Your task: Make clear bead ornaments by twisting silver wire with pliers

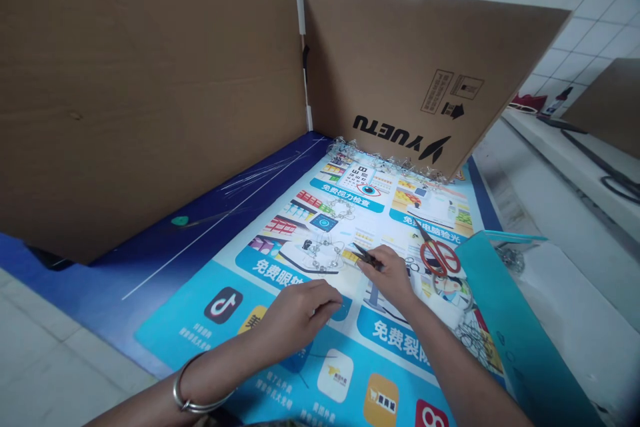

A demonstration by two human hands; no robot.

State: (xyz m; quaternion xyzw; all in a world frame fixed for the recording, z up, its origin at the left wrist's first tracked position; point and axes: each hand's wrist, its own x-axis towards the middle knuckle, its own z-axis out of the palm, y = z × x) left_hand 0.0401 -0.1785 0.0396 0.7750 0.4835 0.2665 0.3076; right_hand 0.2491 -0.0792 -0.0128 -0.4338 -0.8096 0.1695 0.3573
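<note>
My right hand [387, 273] is closed around small dark-jawed pliers [367, 255], their tips pointing left over the printed mat [215, 340]. Lower and to the left, my left hand [310, 307] has its fingers curled together; whatever they may pinch is hidden or too fine to see. A silvery beaded wire ring [324, 253] lies just beyond both hands, with a similar beaded ring [341, 208] farther back. Scissors with red-orange handles [440, 258] rest right of the pliers. Below them are a loop of wire [453, 291] and a tangle of wire pieces [473, 340].
Cardboard panels [150, 93] stand upright at the left and back. Along the back panel's foot runs a row of beaded wire pieces [390, 163]. A turquoise box [515, 333] stands at the right. A green-handled tool [180, 221] lies at left; a white ledge [565, 140] is far right.
</note>
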